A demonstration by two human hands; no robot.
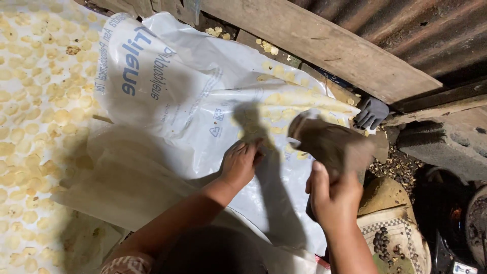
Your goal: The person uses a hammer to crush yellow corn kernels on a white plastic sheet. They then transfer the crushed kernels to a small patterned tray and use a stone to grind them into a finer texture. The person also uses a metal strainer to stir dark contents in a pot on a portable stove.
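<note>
- Sack (172, 86), white woven plastic with blue print, lies spread flat and fills the middle of the view; all positions below are given relative to it.
- Left hand (241, 161) rests on the sack near its centre, fingers curled and pressing down on the fabric. Whether they pinch a fold or only press cannot be told; nothing separate shows in this hand.
- Right hand (332, 195) sits at the lower right part of the sack, closed around the dark handle of a scoop-like tool (329, 142). The tool is blurred; its broad brownish end points up and left, over the sack.
- Pale yellow chips (297, 99) lie in a loose band on the upper right part of the sack, just above the tool's end. A few single pieces lie between this band and the left hand.
- Many more pale chips (35, 101) are spread out in a single layer left of the sack, covering the ground there.
- Thin translucent plastic sheet (116, 177) lies below and left of the sack, partly overlapping it, beside the left forearm.
- Wooden plank (324, 45) runs diagonally above the sack's upper right edge; rusty corrugated metal (406, 25) stands behind it.
- Dark grey glove (371, 112) lies just off the sack's right edge, below the plank.
- Concrete block (446, 142) sits further right of the sack, well apart from it.
- Patterned bag (395, 238) sits right of the sack's lower corner, beside the right forearm; small dark bits lie on it.
</note>
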